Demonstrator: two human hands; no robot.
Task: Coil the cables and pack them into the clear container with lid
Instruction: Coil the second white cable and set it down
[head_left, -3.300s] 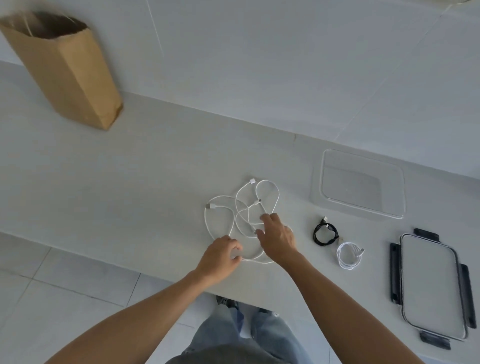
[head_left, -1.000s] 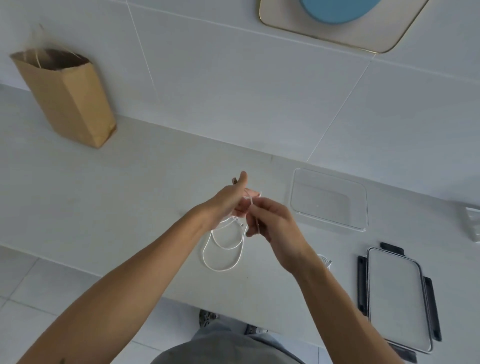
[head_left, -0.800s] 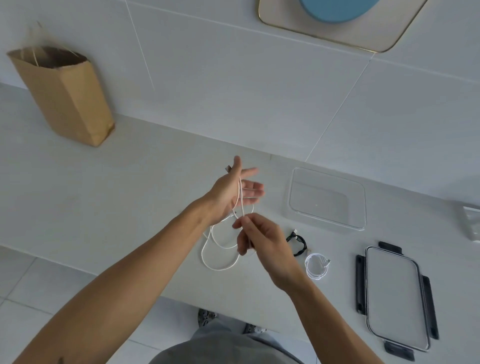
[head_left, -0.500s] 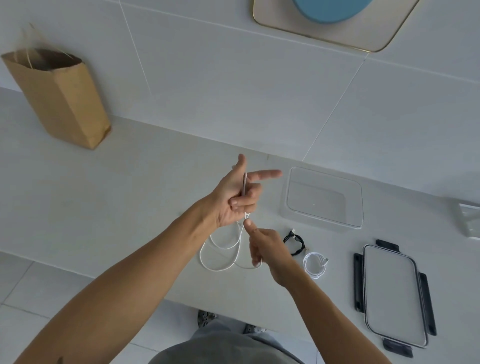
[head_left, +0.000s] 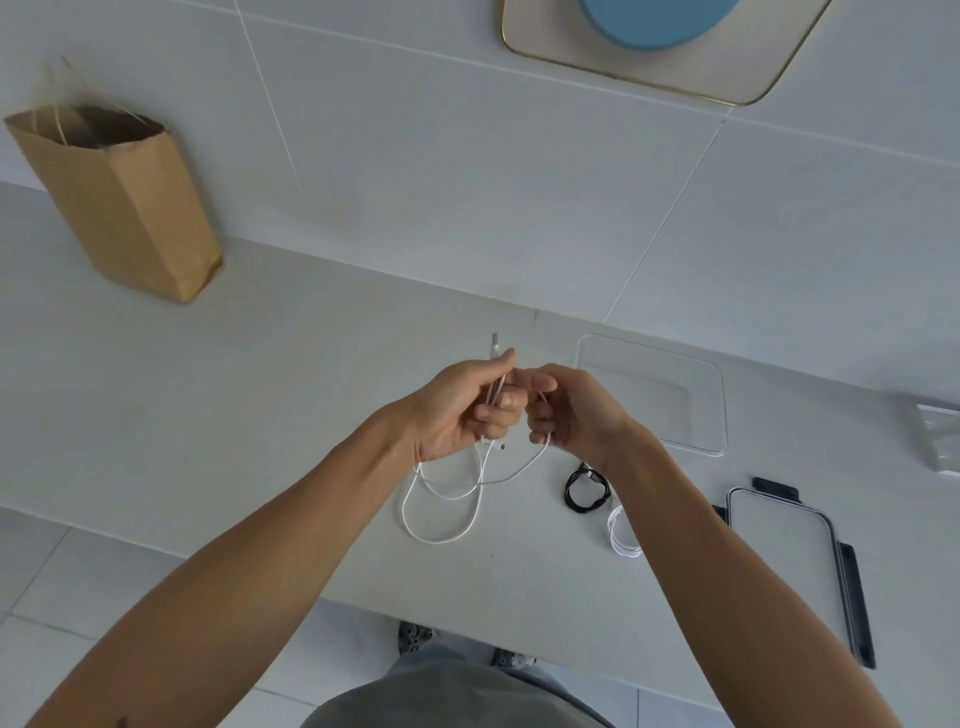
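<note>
A long white cable (head_left: 441, 522) hangs in loops from both hands above the counter. My left hand (head_left: 460, 408) grips several strands of it, with one plug end sticking up past the thumb. Close beside it, my right hand (head_left: 569, 410) pinches another stretch of the same cable. A coiled black cable (head_left: 586, 491) and a small coiled white cable (head_left: 621, 535) lie on the counter under my right forearm. The clear container (head_left: 660, 395) sits open behind them. Its lid (head_left: 789, 566), with dark clips, lies to the right.
A brown paper bag (head_left: 119, 202) stands at the back left against the tiled wall. A small clear object (head_left: 940, 436) sits at the right edge. The white counter's (head_left: 260, 415) front edge runs below my forearms, with floor tiles beyond.
My right hand rose from below to meet the left hand, bringing another length of white cable up. The left hand's fingers closed around the strands, and the hanging loops got shorter.
</note>
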